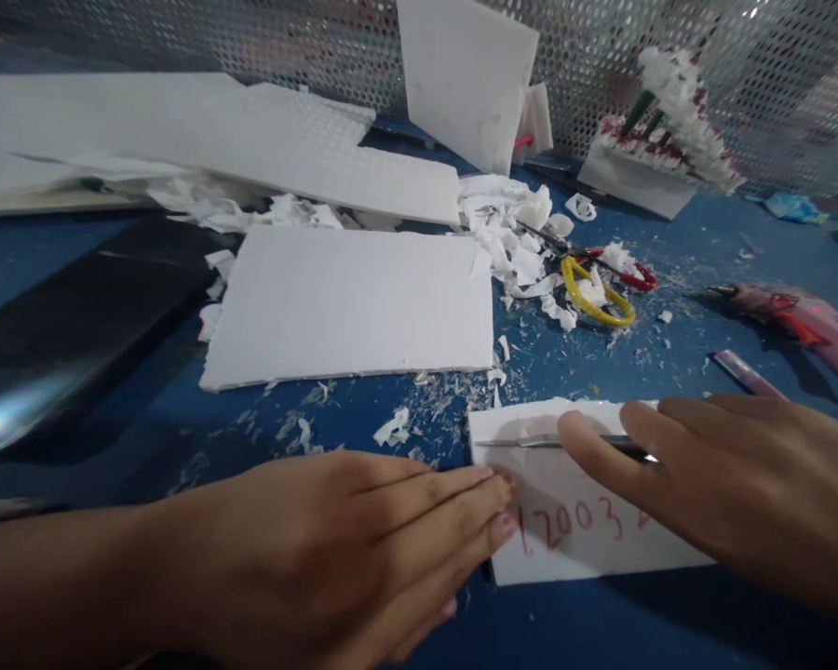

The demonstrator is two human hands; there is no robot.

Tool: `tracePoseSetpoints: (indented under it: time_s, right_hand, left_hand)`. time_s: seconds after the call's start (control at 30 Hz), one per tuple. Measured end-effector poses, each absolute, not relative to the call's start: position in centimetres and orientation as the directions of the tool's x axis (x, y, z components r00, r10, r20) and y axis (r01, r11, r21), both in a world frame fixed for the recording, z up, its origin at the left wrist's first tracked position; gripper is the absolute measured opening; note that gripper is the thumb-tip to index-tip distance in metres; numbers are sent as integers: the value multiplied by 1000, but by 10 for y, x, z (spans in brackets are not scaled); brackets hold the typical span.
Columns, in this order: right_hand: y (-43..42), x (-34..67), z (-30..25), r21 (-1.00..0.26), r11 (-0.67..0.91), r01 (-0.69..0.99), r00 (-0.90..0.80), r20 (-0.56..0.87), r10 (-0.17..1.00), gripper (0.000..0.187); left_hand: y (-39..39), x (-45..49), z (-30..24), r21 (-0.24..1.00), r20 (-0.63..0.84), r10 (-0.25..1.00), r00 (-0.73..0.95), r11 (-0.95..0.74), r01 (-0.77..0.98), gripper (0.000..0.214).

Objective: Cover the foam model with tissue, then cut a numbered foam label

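A small white foam piece [573,558] with red handwritten digits lies on the blue table in front of me. My right hand [733,484] closes around a slim craft knife [539,441], its blade pointing left along the top part of the piece. Fingers stretched out and side by side, my left hand [391,540] rests its tips on the piece's left edge. Beyond my hands lies a larger blank white foam sheet [363,302]. The right part of the writing is hidden under my right hand.
Scissors [597,293] with yellow and red handles lie among white scraps [523,247]. A pink glue gun [810,321] is at the right, a dark flat object [90,316] at the left. Foam sheets [182,121] and a flower-like model [663,130] stand near a perforated metal panel [307,46].
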State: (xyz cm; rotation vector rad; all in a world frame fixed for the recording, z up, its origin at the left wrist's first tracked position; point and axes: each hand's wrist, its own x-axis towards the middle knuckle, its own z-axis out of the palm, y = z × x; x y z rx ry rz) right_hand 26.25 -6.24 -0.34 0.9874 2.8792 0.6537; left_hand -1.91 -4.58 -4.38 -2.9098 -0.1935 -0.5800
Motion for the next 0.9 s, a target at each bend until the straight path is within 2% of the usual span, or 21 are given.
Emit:
tracePoseSetpoints:
  time_s: [0.23, 0.43, 0.67, 0.9]
  right_hand:
    - [-64, 274, -6, 414, 711, 569, -802, 89, 590, 48]
    - [-63, 281, -7, 410, 720, 560, -809, 84, 581, 49]
    - [-61, 291, -9, 446, 702, 555, -801, 59, 595, 53]
    - [-63, 304, -11, 460, 687, 563, -797, 83, 598, 51]
  left_hand:
    - [-49, -22, -47, -87, 353, 164, 921, -974, 207, 40]
    - [-43, -23, -46, -150, 413, 95, 906, -974, 171, 39]
    - [-42, -22, -43, -99, 370, 114, 922, -982, 162, 35]
    - [-42, -22, -44, -130, 313, 132, 941, -975, 180, 40]
